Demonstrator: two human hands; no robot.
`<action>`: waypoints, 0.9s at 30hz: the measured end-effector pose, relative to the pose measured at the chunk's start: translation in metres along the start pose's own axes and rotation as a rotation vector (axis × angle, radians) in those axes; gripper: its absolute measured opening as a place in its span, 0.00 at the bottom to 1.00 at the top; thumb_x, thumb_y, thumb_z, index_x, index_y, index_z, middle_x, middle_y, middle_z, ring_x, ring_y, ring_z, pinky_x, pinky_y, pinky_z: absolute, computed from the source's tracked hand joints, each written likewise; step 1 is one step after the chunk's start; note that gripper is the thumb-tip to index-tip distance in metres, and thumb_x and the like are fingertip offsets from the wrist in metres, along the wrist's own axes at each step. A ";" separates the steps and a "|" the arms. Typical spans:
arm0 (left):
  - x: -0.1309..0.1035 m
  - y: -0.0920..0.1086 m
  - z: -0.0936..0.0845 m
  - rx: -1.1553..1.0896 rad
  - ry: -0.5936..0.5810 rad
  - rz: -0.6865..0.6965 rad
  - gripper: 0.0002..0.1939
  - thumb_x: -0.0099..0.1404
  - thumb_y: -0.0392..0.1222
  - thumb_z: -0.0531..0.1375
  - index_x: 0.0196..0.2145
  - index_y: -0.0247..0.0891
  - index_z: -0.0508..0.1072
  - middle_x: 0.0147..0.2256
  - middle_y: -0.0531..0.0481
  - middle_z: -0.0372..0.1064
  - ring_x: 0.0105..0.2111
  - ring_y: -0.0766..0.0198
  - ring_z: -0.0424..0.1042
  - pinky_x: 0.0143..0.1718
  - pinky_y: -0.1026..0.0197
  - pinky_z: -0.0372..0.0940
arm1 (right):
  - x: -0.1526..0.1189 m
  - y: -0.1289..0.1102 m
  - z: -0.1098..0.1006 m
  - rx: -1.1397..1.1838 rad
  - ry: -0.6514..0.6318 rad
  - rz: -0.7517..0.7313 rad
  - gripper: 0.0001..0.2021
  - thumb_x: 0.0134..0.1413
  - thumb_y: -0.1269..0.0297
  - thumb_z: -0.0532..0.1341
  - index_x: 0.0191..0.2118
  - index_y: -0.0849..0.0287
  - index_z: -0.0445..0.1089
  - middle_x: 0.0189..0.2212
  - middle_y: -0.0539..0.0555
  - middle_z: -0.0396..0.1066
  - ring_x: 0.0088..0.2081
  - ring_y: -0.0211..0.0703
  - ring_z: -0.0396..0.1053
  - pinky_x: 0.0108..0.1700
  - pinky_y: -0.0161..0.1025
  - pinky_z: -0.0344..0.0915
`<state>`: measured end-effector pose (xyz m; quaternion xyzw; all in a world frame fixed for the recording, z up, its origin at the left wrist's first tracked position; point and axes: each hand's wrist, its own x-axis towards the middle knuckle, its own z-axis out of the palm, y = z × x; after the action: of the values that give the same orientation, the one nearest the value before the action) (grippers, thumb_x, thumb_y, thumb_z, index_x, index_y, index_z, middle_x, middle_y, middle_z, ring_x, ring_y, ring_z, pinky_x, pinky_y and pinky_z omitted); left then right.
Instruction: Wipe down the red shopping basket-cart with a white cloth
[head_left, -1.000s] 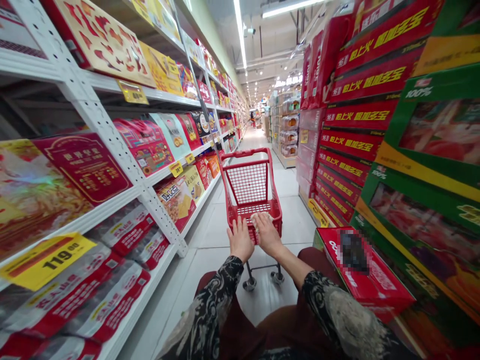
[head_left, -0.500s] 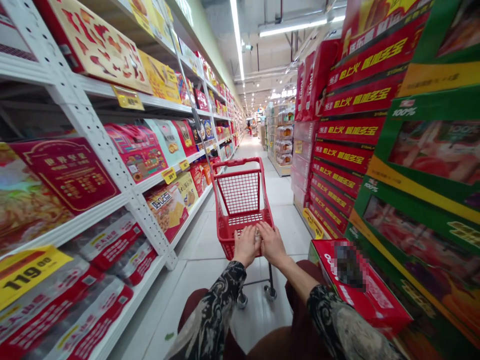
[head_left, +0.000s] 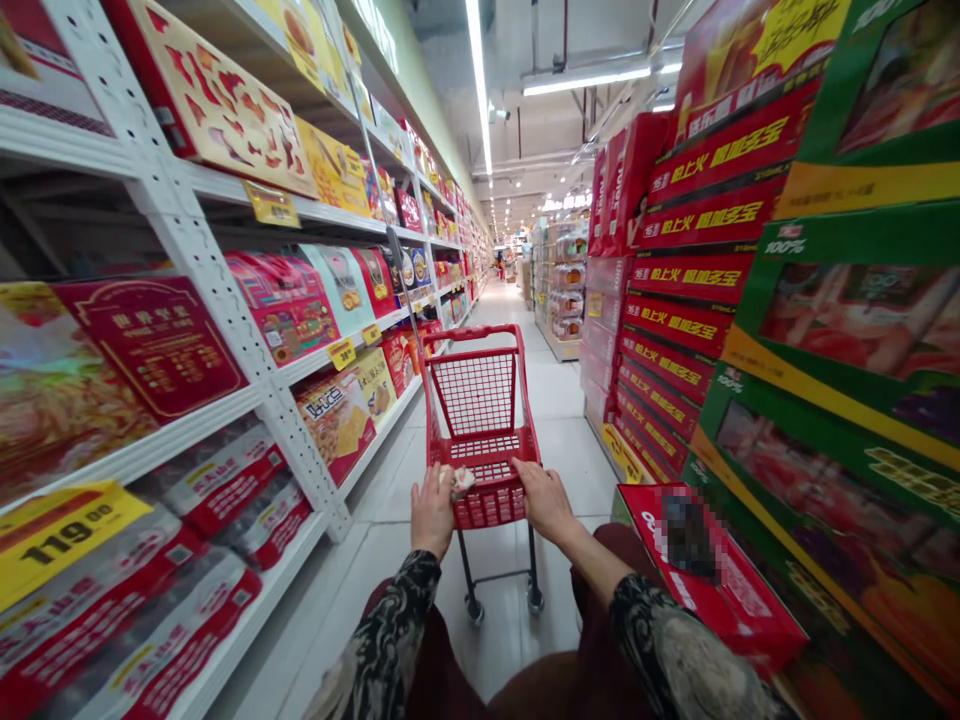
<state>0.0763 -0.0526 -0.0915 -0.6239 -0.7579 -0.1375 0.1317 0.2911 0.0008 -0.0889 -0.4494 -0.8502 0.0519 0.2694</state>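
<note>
A small red shopping cart [head_left: 487, 510] with a mesh back panel stands upright in the aisle in front of my knees. My left hand [head_left: 433, 510] is at the cart's near left corner, its fingers closed on a small crumpled whitish item [head_left: 461, 481] that lies over the basket's edge. At the near right corner, my right hand [head_left: 546, 500] has its fingers bent over the red rim. The basket shows no goods inside.
White shelves [head_left: 187, 230] with boxed goods line the left side. On the right rise stacked red cartons [head_left: 679, 320] and green fruit boxes [head_left: 840, 300]. A red box [head_left: 750, 590] sits low beside my right knee. The tiled aisle [head_left: 510, 310] runs ahead.
My hands were together at the middle of the cart's near edge and have moved apart to its two corners. The whitish item now shows clearly by my left hand. The cart has shifted slightly.
</note>
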 end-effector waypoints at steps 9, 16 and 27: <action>0.007 -0.013 -0.007 -0.013 -0.055 -0.010 0.25 0.66 0.33 0.41 0.57 0.37 0.62 0.62 0.42 0.52 0.62 0.54 0.51 0.61 0.43 0.48 | -0.003 -0.023 0.001 0.076 -0.016 0.028 0.30 0.50 0.76 0.51 0.61 0.66 0.54 0.55 0.61 0.64 0.55 0.46 0.61 0.51 0.42 0.57; -0.001 0.040 0.010 -0.106 0.023 0.194 0.27 0.63 0.30 0.44 0.59 0.38 0.60 0.63 0.43 0.50 0.63 0.56 0.49 0.62 0.43 0.45 | -0.008 -0.026 0.004 0.104 0.067 0.067 0.32 0.46 0.78 0.52 0.61 0.68 0.55 0.59 0.62 0.59 0.60 0.46 0.55 0.59 0.45 0.50; -0.004 -0.018 0.012 -0.149 0.162 0.071 0.25 0.64 0.32 0.44 0.58 0.40 0.62 0.62 0.39 0.53 0.61 0.52 0.55 0.61 0.34 0.37 | -0.011 -0.017 0.008 0.143 0.068 0.047 0.34 0.46 0.79 0.51 0.62 0.66 0.52 0.61 0.62 0.56 0.61 0.45 0.54 0.59 0.48 0.47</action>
<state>0.0592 -0.0552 -0.1048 -0.6454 -0.7099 -0.2385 0.1507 0.2798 -0.0169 -0.0943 -0.4504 -0.8238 0.1038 0.3282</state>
